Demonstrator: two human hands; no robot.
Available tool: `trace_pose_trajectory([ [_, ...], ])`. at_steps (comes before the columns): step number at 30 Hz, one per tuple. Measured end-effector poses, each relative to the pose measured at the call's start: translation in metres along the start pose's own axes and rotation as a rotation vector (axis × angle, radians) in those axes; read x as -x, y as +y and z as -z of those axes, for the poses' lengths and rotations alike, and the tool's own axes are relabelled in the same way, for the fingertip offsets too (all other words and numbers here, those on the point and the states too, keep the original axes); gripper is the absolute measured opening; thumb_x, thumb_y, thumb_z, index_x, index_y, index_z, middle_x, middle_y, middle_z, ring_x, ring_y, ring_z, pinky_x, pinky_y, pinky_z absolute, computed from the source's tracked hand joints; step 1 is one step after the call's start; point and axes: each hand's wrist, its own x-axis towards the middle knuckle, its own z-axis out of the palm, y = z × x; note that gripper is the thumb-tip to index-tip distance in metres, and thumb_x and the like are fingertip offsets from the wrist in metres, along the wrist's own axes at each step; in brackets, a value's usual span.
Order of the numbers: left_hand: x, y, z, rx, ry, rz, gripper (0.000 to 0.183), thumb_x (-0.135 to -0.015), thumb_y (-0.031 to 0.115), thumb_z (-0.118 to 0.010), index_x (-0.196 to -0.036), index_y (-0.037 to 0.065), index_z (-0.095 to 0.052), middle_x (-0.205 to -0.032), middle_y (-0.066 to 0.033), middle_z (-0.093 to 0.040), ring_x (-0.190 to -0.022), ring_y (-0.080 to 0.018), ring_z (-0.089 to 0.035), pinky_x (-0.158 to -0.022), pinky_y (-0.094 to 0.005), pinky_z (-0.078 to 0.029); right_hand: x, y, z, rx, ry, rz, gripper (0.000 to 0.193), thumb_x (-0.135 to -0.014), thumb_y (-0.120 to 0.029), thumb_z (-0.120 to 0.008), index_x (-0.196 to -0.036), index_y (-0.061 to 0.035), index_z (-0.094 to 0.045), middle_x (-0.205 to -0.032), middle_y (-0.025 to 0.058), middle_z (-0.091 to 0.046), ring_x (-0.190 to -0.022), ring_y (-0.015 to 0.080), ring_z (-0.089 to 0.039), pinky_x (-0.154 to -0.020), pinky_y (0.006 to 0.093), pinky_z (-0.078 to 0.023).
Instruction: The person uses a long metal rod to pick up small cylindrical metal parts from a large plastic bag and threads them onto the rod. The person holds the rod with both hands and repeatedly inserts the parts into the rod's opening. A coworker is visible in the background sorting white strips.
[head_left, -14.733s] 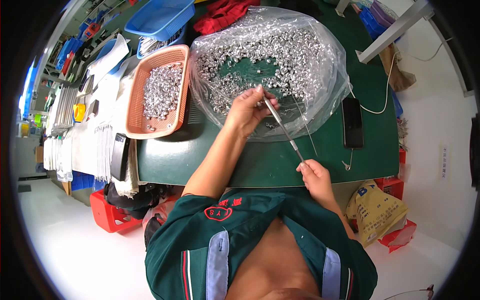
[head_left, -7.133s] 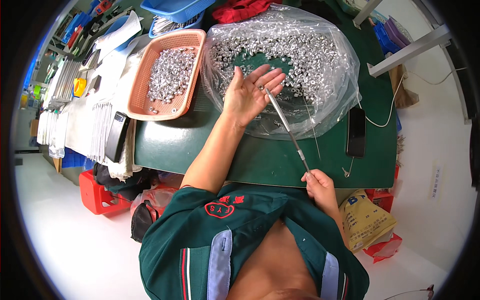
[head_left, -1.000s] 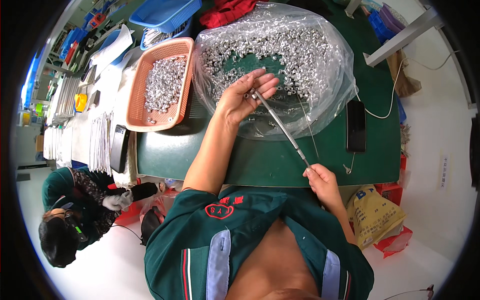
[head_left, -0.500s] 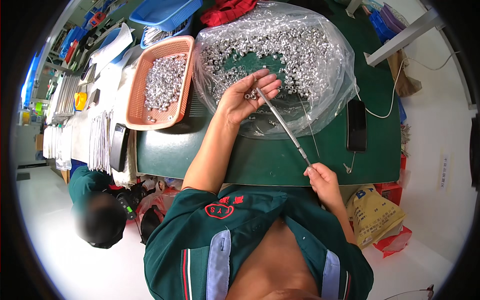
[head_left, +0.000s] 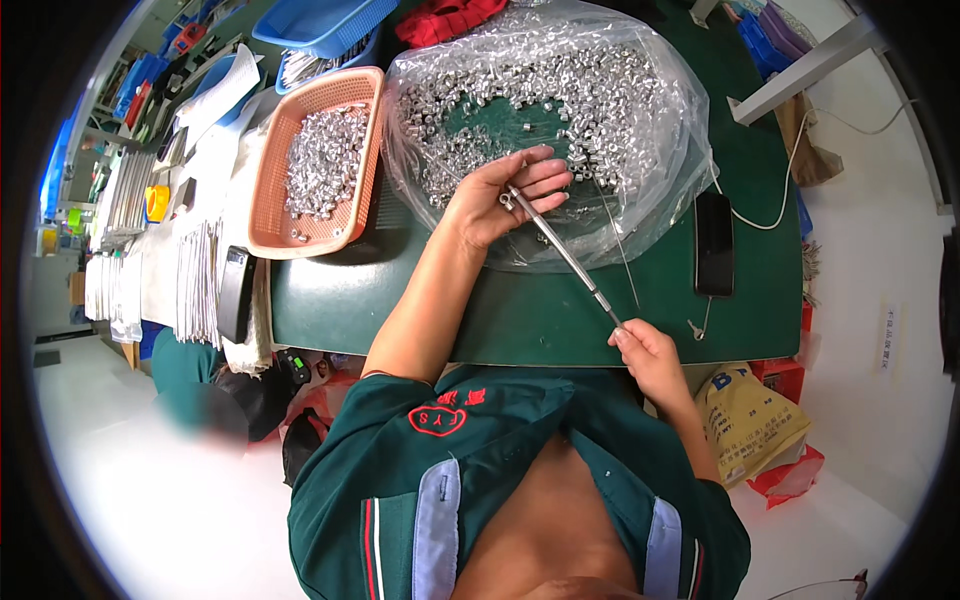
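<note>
My right hand [head_left: 648,355] is closed round the near end of a slim metal rod [head_left: 570,252]. The rod slants up and left, so its far tip lies over my left palm. My left hand [head_left: 500,195] is turned palm up, its fingers stretched out and slightly curved. On that palm, beside the rod's tip, rests a small silver metal ring [head_left: 507,201]. Whether the ring touches the rod I cannot tell. Just beyond my left hand spreads a clear plastic bag [head_left: 660,225] with a great many similar silver pieces [head_left: 600,90] on it.
Left of the bag stands an orange basket [head_left: 262,215] of silver pieces, with blue baskets [head_left: 310,28] behind. A thin wire [head_left: 622,245] and a black phone [head_left: 713,245] lie to the right on the green table [head_left: 400,335]. Another person [head_left: 190,385] is at lower left.
Several silver pieces showed in my left palm before; now one shows by the rod's tip. Both hands keep nearly the same place. The other person's head has shifted at lower left.
</note>
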Motion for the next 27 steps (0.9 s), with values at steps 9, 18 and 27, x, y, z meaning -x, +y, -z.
trace_pose_trajectory([
  [9, -0.001, -0.001, -0.005, 0.343, -0.089, -0.056, 0.039, -0.097, 0.018, -0.036, -0.127, -0.006, -0.043, -0.128, -0.0211, -0.049, -0.124, -0.0379, -0.043, -0.105, -0.0519, -0.034, -0.004, 0.006, -0.010, -0.379, -0.114, -0.073, 0.020, -0.095, -0.019, -0.050, -0.086, -0.0020, -0.056, -0.058, -0.0078, -0.033, -0.047, 0.0004, -0.028, -0.041, 0.0180, -0.022],
  [18, 0.001, -0.004, -0.010, 0.308, 0.045, -0.036, 0.030, -0.096, 0.016, -0.038, -0.110, -0.007, -0.052, -0.120, -0.0245, -0.053, -0.120, -0.0400, -0.045, -0.104, -0.0539, -0.035, -0.004, 0.003, -0.013, -0.370, -0.082, -0.057, 0.018, -0.095, -0.017, -0.049, -0.086, -0.0022, -0.056, -0.058, -0.0078, -0.035, -0.047, 0.0002, -0.030, -0.041, 0.0178, -0.023],
  [27, 0.001, -0.005, -0.007, 0.263, -0.003, -0.005, 0.026, -0.090, 0.015, -0.042, -0.085, -0.005, -0.057, -0.108, -0.0240, -0.057, -0.112, -0.0406, -0.050, -0.103, -0.0572, -0.034, -0.004, 0.005, -0.016, -0.270, -0.037, -0.061, 0.017, -0.094, -0.016, -0.050, -0.085, -0.0033, -0.057, -0.060, -0.0073, -0.038, -0.052, 0.0004, -0.033, -0.044, 0.0179, -0.026],
])
